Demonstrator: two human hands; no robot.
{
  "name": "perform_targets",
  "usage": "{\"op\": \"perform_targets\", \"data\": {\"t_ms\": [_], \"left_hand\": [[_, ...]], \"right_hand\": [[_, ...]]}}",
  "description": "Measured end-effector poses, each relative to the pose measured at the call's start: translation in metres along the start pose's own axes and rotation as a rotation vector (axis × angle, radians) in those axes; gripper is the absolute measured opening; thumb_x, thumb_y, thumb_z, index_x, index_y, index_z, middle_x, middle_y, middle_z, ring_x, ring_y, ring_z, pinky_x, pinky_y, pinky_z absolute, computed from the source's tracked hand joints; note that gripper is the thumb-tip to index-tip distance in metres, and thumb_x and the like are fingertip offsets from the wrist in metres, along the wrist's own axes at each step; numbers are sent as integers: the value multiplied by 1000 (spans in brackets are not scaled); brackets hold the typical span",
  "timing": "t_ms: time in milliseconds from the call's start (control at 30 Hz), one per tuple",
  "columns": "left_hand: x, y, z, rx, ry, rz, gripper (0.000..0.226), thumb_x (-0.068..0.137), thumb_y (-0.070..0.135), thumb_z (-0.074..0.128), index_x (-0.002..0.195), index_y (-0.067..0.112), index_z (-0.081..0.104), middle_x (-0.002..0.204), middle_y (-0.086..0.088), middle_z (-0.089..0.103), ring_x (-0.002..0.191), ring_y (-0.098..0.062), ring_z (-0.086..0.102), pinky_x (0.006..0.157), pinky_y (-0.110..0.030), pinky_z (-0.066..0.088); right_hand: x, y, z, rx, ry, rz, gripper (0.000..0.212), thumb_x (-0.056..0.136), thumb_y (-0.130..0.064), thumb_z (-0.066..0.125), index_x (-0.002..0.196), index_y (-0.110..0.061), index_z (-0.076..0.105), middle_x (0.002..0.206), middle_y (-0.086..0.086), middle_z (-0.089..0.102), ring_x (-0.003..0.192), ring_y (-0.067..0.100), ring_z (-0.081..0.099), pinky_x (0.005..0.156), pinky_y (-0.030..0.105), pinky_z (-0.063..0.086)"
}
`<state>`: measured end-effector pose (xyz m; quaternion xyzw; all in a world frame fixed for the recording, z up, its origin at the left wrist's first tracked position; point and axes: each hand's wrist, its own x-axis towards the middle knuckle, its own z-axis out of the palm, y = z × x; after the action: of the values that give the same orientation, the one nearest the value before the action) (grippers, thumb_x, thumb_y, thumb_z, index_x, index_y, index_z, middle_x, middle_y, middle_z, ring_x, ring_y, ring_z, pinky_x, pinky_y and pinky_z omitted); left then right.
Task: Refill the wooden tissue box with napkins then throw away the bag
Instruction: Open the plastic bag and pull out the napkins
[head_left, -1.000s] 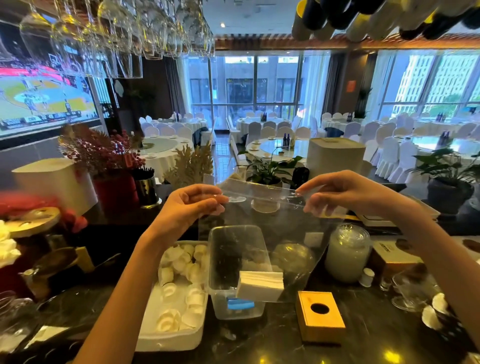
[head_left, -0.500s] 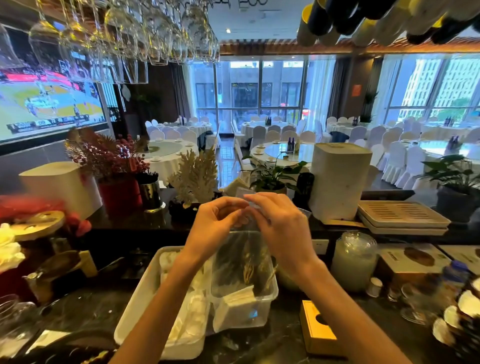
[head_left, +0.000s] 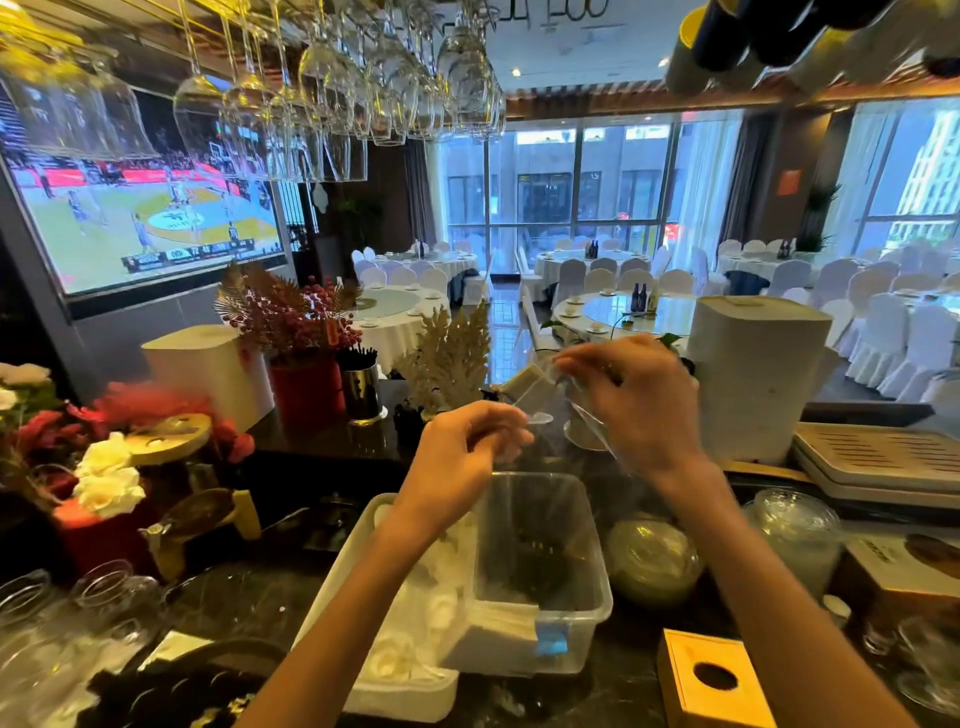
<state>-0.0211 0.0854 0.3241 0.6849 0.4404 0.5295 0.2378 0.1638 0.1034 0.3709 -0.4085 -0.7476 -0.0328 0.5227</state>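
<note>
Both my hands hold the top of a clear plastic bag (head_left: 553, 415) above the counter. My left hand (head_left: 462, 457) pinches its left edge and my right hand (head_left: 641, 410) grips its right edge, a short gap between them. The bag hangs down in front of a clear plastic tub (head_left: 587, 551). A white stack of napkins (head_left: 493, 636) shows low down, apparently in the bag's bottom. The wooden tissue box (head_left: 714, 683), with a round hole in its top, stands on the dark counter at the lower right, below my right forearm.
A white tray of rolled towels (head_left: 410, 623) sits left of the tub. Glass jars (head_left: 795, 540), a lidded bowl (head_left: 652, 564) and cardboard boxes (head_left: 904, 571) crowd the right. Flowers, vases and empty glasses stand at the left. Wine glasses (head_left: 332, 93) hang overhead.
My hands came together from a wide spread, then moved slightly apart and upward with the bag's top. The view has shifted closer and to the right.
</note>
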Motion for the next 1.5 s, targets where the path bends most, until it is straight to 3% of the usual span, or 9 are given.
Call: {"op": "perform_targets", "data": {"t_ms": [200,300,467,633,833,1000,1233,1400,1500], "left_hand": [[20,30,-10,-119,93,61,28,92,-8,55,94,15,71,85,-1,78,80,-12,73,69,-17,56],[26,45,-28,-251,127,56,26,93,-6,56,95,15,71,87,1,78,82,-10,74,70,-19,59],[43,53,-39,188,376,286,58,88,11,69,139,20,41,136,2,55,127,-16,52,104,-44,47],[73,44,-36,1095,342,945,55,75,47,74,120,29,47,139,-4,34,135,-31,31,116,-55,19],[105,62,-15,1039,152,1003,14,79,14,77,90,16,69,109,-7,66,116,-29,48,105,-47,33],[131,95,1,768,-14,608,41,76,34,78,111,26,59,119,-1,61,119,-30,50,97,-40,29],[119,126,72,936,-99,1121,23,81,35,71,97,21,62,120,-3,63,119,-29,50,99,-41,33],[151,153,49,48,-625,443,13,87,21,69,98,23,62,108,1,63,106,-9,61,86,-19,45],[150,153,65,251,-662,477,18,86,31,70,101,25,63,105,8,65,100,2,60,80,-10,43]], "right_hand": [[-52,53,-55,107,67,382,119,53,-81,66,147,-58,-3,163,-15,2,151,21,3,113,57,18],[-87,64,-51,570,-24,614,142,39,-77,79,145,-58,-13,163,-1,18,147,26,26,113,57,30],[-58,58,-23,862,105,493,102,73,-22,76,154,-34,16,94,14,77,78,23,75,67,32,62],[-23,47,-32,777,25,352,99,74,-23,74,153,-40,16,93,11,77,85,20,75,70,25,59],[-22,53,-63,665,-6,336,102,73,-23,75,154,-37,14,88,12,77,77,19,74,64,17,56],[-36,63,-81,556,57,381,100,76,-23,74,154,-36,13,84,9,77,76,15,74,64,17,55],[-45,64,-88,517,67,349,101,78,-27,75,154,-38,9,86,3,78,77,14,75,65,16,55],[-57,66,-94,516,60,378,98,78,-29,75,151,-45,12,87,0,78,80,13,75,68,17,56],[-62,62,-96,518,65,383,97,79,-28,76,149,-50,13,87,-1,79,81,13,75,69,17,57]]}}
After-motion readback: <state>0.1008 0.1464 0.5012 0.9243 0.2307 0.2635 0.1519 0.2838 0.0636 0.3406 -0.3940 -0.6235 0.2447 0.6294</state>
